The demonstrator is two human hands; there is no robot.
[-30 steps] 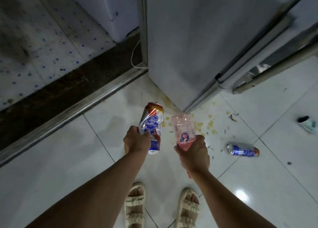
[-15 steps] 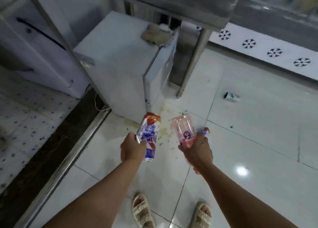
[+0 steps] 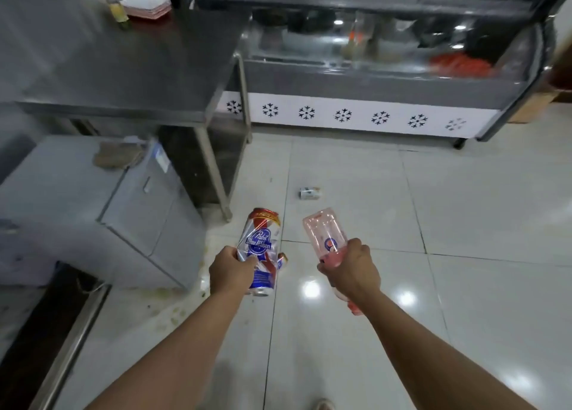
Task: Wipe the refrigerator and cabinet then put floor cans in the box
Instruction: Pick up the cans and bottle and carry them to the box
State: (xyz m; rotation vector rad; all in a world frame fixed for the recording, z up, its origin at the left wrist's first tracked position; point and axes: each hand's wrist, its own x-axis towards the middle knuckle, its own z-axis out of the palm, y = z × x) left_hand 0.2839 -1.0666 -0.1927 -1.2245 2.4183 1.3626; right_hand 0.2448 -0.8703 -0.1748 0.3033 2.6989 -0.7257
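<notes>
While glossy white floor tiles [image 3: 356, 193] gleamed below, the left hand [image 3: 230, 270] gripped a dented red, white and blue aluminium beer can [image 3: 261, 248], the right hand [image 3: 351, 270] clasped a clear pink plastic bottle [image 3: 325, 236], and a small pale can [image 3: 309, 193] lay on its side well beyond both

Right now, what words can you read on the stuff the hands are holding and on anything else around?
"Pabst Blue Ribbon": on the crumpled red, white and blue metal can in the left hand.
Round blue and red logo on the clear pink plastic bottle in the right hand: too small to read.
Small pale can lying on the floor: print too blurred to read.
Sticker on the grey refrigerator's front: blurred.
White cabinet strip: only snowflake signs, no words.
</notes>
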